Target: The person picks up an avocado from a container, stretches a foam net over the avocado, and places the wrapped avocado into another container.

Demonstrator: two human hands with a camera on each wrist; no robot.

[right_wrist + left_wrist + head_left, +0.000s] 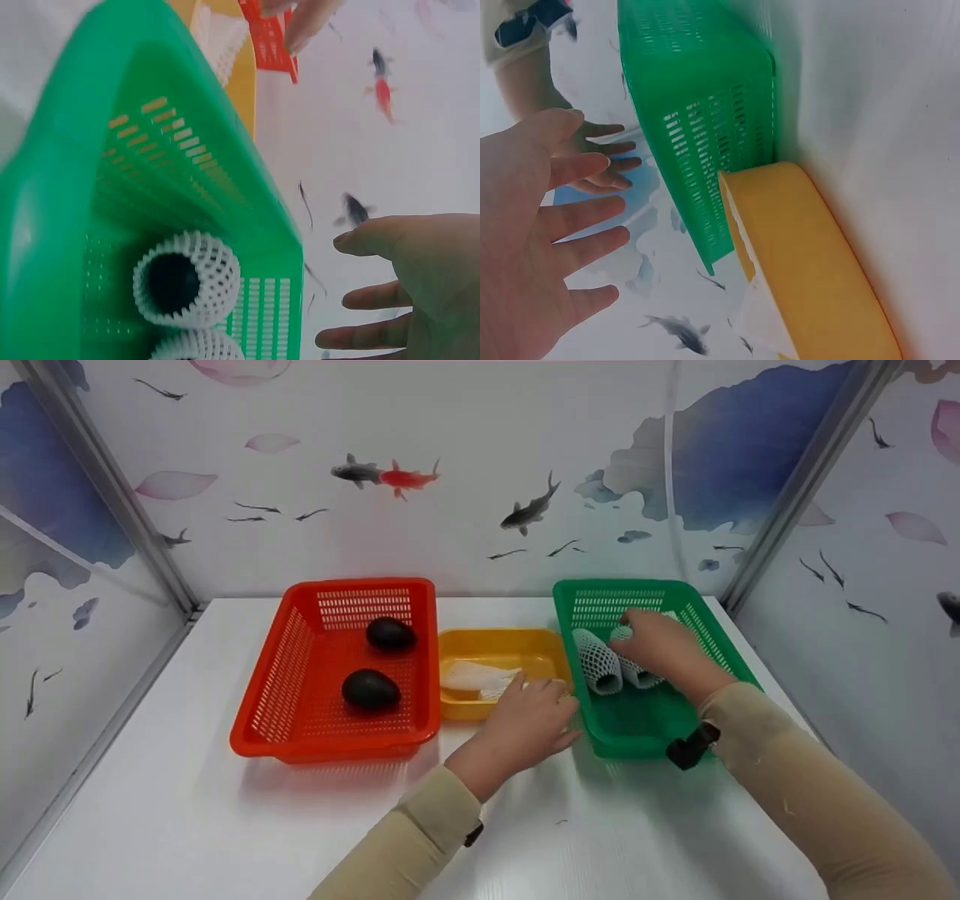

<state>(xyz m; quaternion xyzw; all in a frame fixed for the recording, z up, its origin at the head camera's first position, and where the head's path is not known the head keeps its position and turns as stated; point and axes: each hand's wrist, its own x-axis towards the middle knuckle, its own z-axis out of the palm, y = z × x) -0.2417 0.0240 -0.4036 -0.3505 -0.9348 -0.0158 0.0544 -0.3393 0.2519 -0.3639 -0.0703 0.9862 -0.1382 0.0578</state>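
My left hand (525,724) is over the front right edge of the yellow tray (450,709), fingers spread and holding nothing. Flattened white foam net sleeves (466,676) lie inside that tray, partly hidden by this hand. Over the green basket (637,742) is my right hand (664,649), its fingers loose and apart with nothing in them. Below it lie two foam-netted fruits (598,660) side by side. The end of one net (217,281) shows a dark fruit inside.
An orange-red basket (259,746) on the left holds two dark, egg-shaped fruits (371,690) without nets. All three containers stand in a row on a white table (187,810). Printed panels (465,405) with metal corner posts enclose the back and sides.
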